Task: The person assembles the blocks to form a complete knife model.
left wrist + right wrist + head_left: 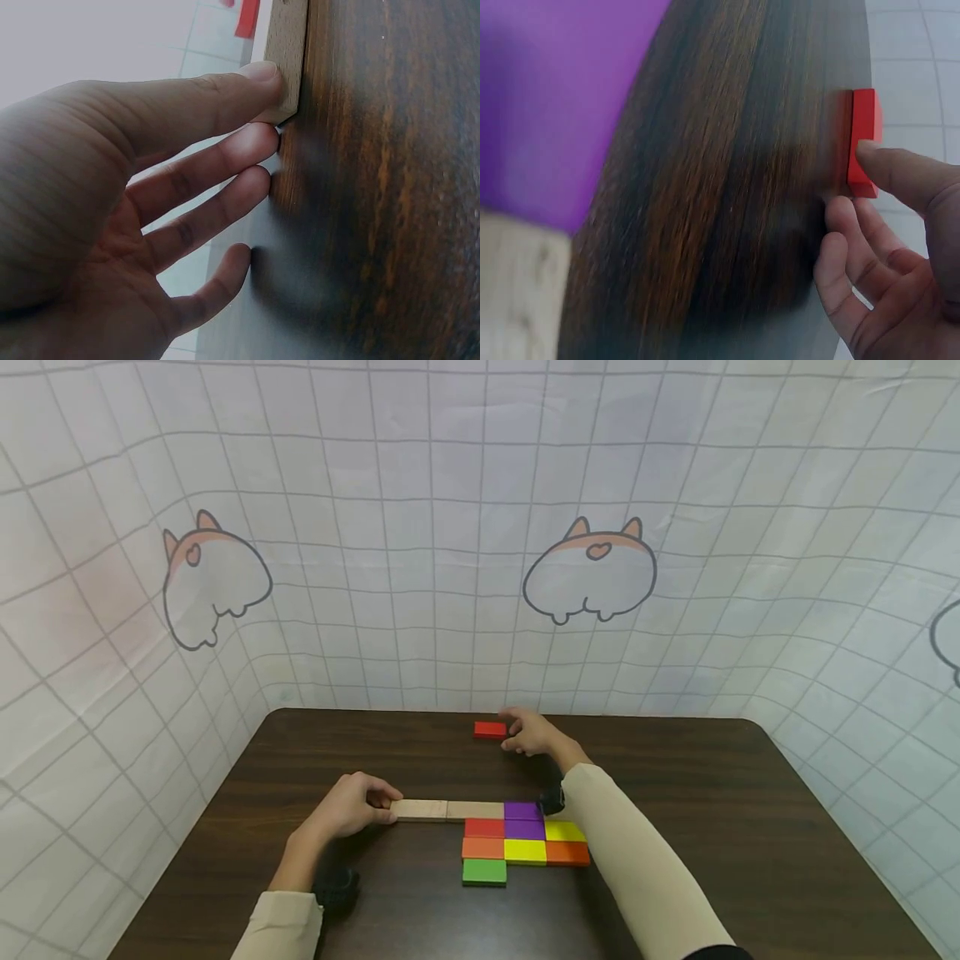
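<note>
My left hand [351, 806] holds the left end of a row of two plain wooden blocks [418, 810]. In the left wrist view, the thumb lies along the side of the wooden block [286, 56], with the fingertips at its end and by the tabletop. Far back on the table lies a red block [490, 730]. My right hand [531, 732] is at its right end, with thumb and forefinger spread apart around that end. The right wrist view shows the thumb tip overlapping the red block [864, 116], while the other fingers stay beside it, low over the table.
Right of the wooden blocks, purple blocks [523, 830] adjoin a flat cluster of red, orange and yellow blocks [525, 852]. A green block [484, 872] sits at its near edge. The dark wooden table [300, 760] ends at a gridded white curtain [420, 568].
</note>
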`<action>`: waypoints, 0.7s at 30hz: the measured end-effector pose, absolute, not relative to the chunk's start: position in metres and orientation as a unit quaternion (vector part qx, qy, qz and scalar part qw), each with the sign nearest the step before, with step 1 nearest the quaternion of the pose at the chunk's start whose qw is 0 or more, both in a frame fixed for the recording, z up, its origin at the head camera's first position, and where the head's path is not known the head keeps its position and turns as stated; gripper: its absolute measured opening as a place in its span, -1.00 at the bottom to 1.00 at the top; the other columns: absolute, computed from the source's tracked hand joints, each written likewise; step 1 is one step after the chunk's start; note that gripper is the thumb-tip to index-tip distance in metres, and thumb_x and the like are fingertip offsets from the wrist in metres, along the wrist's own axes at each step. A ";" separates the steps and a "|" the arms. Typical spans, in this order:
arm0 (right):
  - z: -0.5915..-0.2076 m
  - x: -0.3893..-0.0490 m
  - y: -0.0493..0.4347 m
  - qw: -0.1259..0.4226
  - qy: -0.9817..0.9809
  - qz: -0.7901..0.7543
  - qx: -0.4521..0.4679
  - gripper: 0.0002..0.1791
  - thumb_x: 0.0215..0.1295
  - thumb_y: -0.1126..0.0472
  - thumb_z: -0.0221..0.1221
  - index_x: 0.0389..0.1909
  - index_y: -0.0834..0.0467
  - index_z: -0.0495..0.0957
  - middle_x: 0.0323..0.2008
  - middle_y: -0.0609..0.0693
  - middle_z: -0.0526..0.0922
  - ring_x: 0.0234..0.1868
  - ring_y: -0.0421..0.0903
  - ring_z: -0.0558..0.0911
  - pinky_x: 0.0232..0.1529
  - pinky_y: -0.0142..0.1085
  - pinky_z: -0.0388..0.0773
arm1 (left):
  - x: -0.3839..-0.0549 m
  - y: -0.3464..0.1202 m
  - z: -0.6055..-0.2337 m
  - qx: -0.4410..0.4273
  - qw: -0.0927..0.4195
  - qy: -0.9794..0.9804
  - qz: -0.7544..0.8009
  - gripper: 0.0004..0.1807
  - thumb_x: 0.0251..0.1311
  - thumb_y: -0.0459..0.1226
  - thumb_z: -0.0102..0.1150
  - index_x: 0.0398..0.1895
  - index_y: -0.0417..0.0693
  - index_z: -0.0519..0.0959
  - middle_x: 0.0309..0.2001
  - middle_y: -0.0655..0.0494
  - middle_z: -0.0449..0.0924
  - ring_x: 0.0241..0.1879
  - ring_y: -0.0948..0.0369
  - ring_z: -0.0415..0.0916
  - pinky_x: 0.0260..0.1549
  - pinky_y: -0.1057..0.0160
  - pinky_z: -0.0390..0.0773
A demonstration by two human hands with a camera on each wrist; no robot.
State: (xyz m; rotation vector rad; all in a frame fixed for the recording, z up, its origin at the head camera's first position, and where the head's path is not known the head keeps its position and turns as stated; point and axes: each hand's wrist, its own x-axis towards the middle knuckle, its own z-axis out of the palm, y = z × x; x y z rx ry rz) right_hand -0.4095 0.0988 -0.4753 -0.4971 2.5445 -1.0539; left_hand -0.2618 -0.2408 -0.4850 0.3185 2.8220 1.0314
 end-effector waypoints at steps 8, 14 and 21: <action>-0.479 -0.412 0.093 0.155 0.909 -0.355 -0.155 -0.49 0.44 0.33 0.20 0.38 0.17 0.44 -0.10 0.15 0.58 -0.44 -0.14 0.52 -0.47 -0.39 0.45 | -0.261 -0.237 -0.484 0.108 0.062 0.931 0.342 -0.79 0.09 -0.30 0.53 -0.17 0.03 0.80 -0.38 0.24 0.68 -0.37 0.28 0.54 -0.36 0.25 0.55; -0.483 -0.412 0.090 0.145 0.920 -0.337 -0.139 -0.57 0.39 0.37 0.20 0.26 0.17 0.53 -0.18 0.11 0.60 -0.45 -0.17 0.52 -0.46 -0.42 0.46 | -0.260 -0.237 -0.483 0.104 0.065 0.932 0.341 -0.79 0.09 -0.31 0.53 -0.18 0.04 0.80 -0.39 0.23 0.68 -0.37 0.28 0.54 -0.36 0.25 0.54; -0.479 -0.411 0.090 0.159 0.921 -0.321 -0.151 -0.59 0.39 0.41 0.18 0.24 0.17 0.57 -0.31 0.06 0.63 -0.47 -0.17 0.53 -0.48 -0.42 0.45 | -0.261 -0.240 -0.484 0.111 0.055 0.934 0.335 -0.79 0.08 -0.29 0.54 -0.18 0.02 0.79 -0.38 0.23 0.68 -0.37 0.28 0.54 -0.34 0.25 0.55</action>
